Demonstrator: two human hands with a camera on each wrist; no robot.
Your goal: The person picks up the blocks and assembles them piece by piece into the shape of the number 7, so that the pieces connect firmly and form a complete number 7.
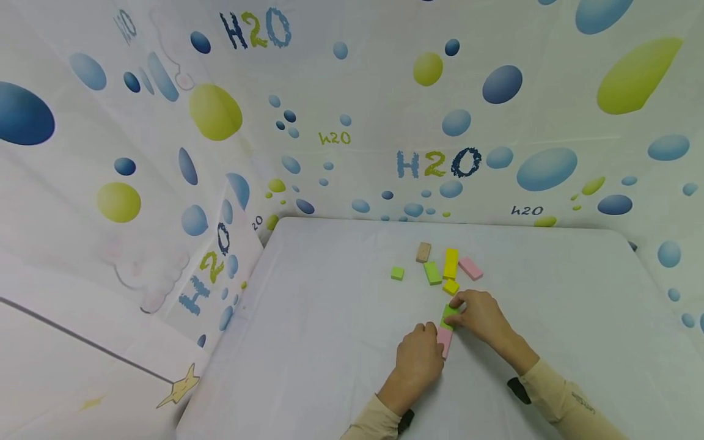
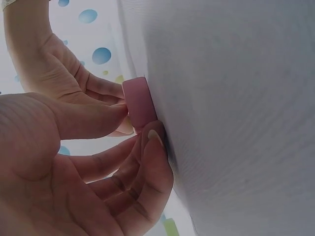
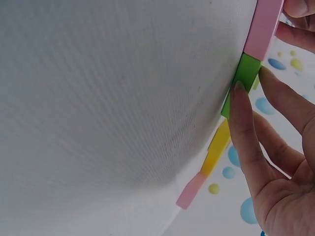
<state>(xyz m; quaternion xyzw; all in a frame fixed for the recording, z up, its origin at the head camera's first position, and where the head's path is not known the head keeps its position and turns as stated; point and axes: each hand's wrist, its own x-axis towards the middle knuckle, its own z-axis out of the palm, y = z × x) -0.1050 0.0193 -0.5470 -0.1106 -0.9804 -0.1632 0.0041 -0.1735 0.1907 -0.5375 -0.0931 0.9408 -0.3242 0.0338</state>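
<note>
A pink block (image 1: 444, 343) and a green block (image 1: 448, 310) lie end to end in one line on the white table. My left hand (image 1: 418, 357) pinches the pink block; in the left wrist view its thumb and fingers sit at the block's sides. With thumb and fingertips, my right hand (image 1: 481, 315) grips the green block on its right side. The right wrist view shows the green block (image 3: 247, 71) against the end of the pink block (image 3: 263, 29). Just beyond them is a small yellow block (image 1: 451, 286).
Farther back lie a long yellow block (image 1: 451, 263), another pink block (image 1: 470, 267), a second green block (image 1: 432, 273), a small green block (image 1: 397, 273) and a wood-coloured block (image 1: 423, 252). A patterned curtain (image 1: 374, 98) hangs behind the table (image 1: 313, 330).
</note>
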